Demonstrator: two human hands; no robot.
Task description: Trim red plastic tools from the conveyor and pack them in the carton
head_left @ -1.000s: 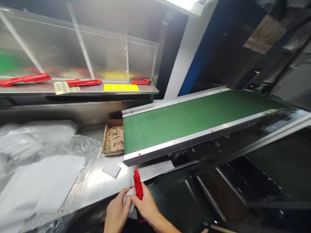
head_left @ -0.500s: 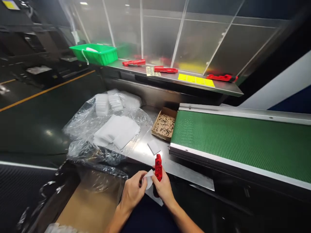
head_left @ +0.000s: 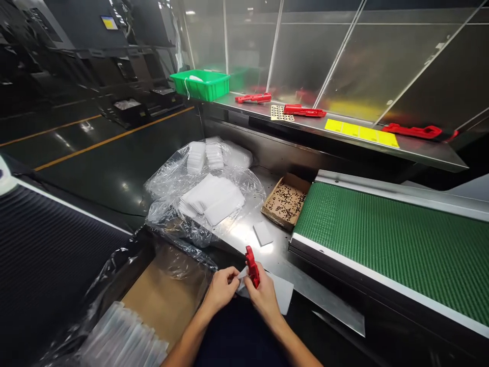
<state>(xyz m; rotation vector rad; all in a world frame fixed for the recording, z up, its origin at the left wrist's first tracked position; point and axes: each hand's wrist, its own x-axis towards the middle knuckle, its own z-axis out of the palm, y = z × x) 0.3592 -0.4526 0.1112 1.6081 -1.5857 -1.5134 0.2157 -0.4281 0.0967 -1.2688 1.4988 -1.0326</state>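
Note:
My right hand (head_left: 263,294) is closed around a red plastic part (head_left: 252,266), which stands up out of the fist. A thin white foam pouch (head_left: 281,291) extends behind and to the right of that hand. At the pouch's left edge, the fingers of my left hand (head_left: 222,289) pinch the thin white material. Part of the pouch is hidden by my right hand. Beyond my hands, a small grey-white pad (head_left: 263,233) lies on the metal table (head_left: 277,260). A fanned pile of white pouches (head_left: 221,201) rests on clear plastic film to the left.
A green conveyor belt (head_left: 382,250) runs along the right, beside a cardboard tray (head_left: 267,209) of tiny dark pieces. The shelf above holds a green bin (head_left: 214,89), red parts (head_left: 305,111) and yellow labels (head_left: 361,133). A lined box with wrapped items (head_left: 122,339) stands lower left.
The view has turned left, so the surroundings sit farther right. The white pouch now spreads out to the right behind my right hand. Both hands keep their holds.

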